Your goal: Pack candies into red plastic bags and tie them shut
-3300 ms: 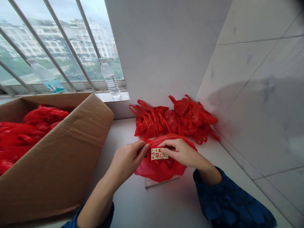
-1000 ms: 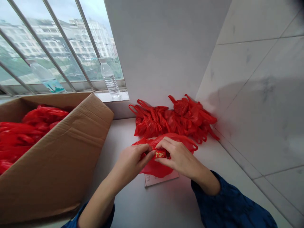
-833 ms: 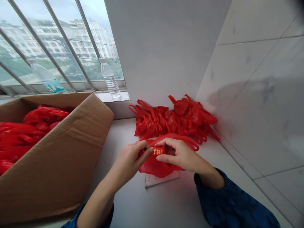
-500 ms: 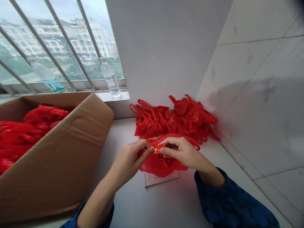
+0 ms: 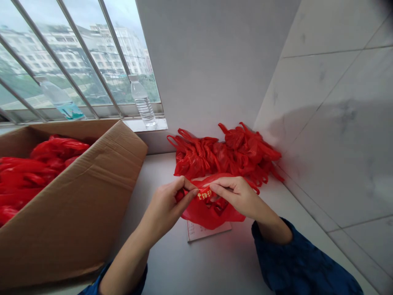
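Between my two hands is a small red piece with yellow characters (image 5: 204, 194); I cannot make out exactly what it is. My left hand (image 5: 167, 200) pinches its left end between thumb and forefinger. The thumb and fingers of my right hand (image 5: 238, 196) close on its right side. Both hands are over an open red plastic bag (image 5: 201, 216), in which shiny dark red items (image 5: 219, 205) show partly behind the right fingers. Under the bag's front edge lies a thin printed booklet (image 5: 208, 233), mostly covered.
Several bunched red plastic bags (image 5: 227, 153) lie against the back wall. To the left stands an open cardboard box (image 5: 82, 196) holding more red bags (image 5: 46, 164). A clear bottle (image 5: 143, 102) and a labelled bottle (image 5: 63, 100) stand by the barred window. Tiled wall (image 5: 337, 143) closes off the right.
My right fingers have shifted slightly along the red piece to the right. More of its yellow characters now show between the hands. My left hand has barely moved.
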### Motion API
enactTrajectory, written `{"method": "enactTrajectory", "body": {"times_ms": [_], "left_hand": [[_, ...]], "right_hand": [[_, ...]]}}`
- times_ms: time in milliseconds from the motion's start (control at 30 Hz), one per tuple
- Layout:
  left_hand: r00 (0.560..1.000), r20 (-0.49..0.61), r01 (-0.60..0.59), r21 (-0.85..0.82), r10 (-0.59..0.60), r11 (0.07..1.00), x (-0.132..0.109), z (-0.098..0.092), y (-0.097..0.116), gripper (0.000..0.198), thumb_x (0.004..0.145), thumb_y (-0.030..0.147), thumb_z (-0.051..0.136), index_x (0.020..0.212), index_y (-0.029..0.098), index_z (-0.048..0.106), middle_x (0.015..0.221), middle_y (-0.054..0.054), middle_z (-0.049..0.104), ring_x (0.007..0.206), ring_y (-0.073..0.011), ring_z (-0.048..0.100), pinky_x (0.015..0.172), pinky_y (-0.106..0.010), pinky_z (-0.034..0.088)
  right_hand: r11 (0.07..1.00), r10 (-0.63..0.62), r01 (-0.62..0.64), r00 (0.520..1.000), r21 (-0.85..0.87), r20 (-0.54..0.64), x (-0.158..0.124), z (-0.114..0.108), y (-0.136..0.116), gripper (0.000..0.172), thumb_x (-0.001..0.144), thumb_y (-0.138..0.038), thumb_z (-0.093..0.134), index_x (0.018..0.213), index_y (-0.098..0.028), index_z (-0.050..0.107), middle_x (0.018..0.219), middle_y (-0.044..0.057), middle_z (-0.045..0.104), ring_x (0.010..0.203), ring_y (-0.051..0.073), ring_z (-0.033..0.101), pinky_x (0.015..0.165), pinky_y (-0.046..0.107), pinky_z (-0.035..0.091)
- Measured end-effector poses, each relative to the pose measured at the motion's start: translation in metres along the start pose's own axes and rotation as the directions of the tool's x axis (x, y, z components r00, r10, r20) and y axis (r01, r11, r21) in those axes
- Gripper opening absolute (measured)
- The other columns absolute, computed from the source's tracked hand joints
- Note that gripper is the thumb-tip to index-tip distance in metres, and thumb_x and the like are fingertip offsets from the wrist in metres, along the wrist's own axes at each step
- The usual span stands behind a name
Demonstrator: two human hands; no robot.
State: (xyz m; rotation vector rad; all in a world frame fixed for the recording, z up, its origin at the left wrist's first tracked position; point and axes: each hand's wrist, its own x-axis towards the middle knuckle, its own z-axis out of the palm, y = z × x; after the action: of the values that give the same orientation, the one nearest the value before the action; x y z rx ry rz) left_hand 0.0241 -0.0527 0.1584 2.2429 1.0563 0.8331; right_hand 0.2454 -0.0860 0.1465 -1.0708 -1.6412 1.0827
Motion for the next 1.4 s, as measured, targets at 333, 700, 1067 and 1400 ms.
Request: {"method": "enactTrajectory", "body": {"times_ms": [333,700,1067,1400], "left_hand": [[0.999,0.003,0.044,-0.058,-0.044,0.997,-0.004,-0.001,0.006,0.028,0.097,0.038,0.058,0.079,0.017,0.059,0.072,0.001,0.065,0.064,-0.0113,0.054,0.06,-0.023,0.04],[0.998,-0.06,-0.02,-0.045,0.017,0.999,-0.007,-0.008,0.013,0.027,0.1,0.039,0.052,0.086,0.017,0.06,0.068,0.002,0.06,0.06,-0.0107,0.052,0.058,-0.023,0.039],[0.999,-0.015,-0.046,0.27,0.052,0.962,-0.01,-0.015,0.008,0.041,0.095,0.046,0.058,0.132,0.028,0.052,0.126,-0.006,0.061,0.112,-0.0225,0.059,0.094,-0.035,0.048],[0.927,-0.146,0.367,0.557,-0.347,0.745,-0.033,-0.045,0.004,0.064,0.083,0.076,0.049,0.117,0.023,0.062,0.093,-0.008,0.071,0.079,-0.0289,0.07,0.06,-0.033,0.045]], "right_hand": [[0.994,0.009,0.004,0.993,0.108,-0.121,0.002,0.009,0.0,0.028,0.095,-0.04,0.057,0.082,-0.02,0.07,0.073,0.0,0.066,0.067,0.015,0.065,0.065,0.027,0.053],[0.554,0.154,-0.121,0.987,-0.824,-0.042,-0.001,-0.013,0.022,0.03,0.096,-0.019,0.049,0.073,-0.02,0.068,0.078,0.006,0.074,0.075,0.022,0.069,0.064,0.029,0.039],[0.432,0.011,-0.186,0.98,-0.883,-0.2,-0.045,-0.046,0.006,0.027,0.091,-0.018,0.055,0.114,-0.026,0.069,0.109,0.006,0.074,0.097,0.027,0.069,0.081,0.038,0.05],[0.302,0.117,-0.503,0.863,-0.81,-0.492,-0.058,-0.053,0.001,0.029,0.085,-0.052,0.065,0.07,-0.027,0.065,0.067,0.005,0.069,0.066,0.027,0.067,0.052,0.033,0.033]]}}
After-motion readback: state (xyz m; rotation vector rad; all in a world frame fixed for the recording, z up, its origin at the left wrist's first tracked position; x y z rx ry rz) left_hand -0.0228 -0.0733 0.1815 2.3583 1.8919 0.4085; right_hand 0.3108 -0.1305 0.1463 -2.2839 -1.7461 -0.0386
